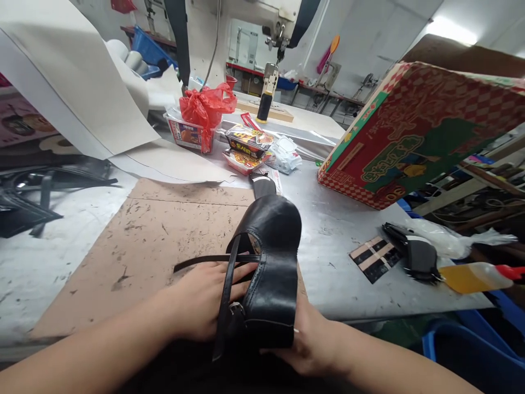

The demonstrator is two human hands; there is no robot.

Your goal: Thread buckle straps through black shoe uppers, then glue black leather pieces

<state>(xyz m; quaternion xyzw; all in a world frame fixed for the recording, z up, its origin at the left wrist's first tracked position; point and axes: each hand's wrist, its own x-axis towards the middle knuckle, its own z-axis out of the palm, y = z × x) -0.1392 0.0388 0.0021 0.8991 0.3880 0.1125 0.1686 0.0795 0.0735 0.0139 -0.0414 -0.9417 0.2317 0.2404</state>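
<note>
A black leather shoe (274, 279) with a rounded toe, thin straps and a small buckle is held near the front edge of the bench, toe pointing away. My left hand (205, 298) grips it from the left, its fingers reaching under the straps into the shoe's opening. One loose strap (199, 261) lies across the back of that hand. Around the heel end, my right hand (305, 336) is wrapped from the right, with most of its fingers hidden behind the leather. Beneath the shoe lies a brown board (164, 246) with dark marks.
A sewing machine (246, 16) stands behind. Food packs (248, 142) and a red plastic bag (207, 104) sit at the back. Black leather straps (45, 191) lie left. On the right are a tilted carton (410, 137), a dark brush-like item (420, 257) and a bottle of yellow liquid (471, 277).
</note>
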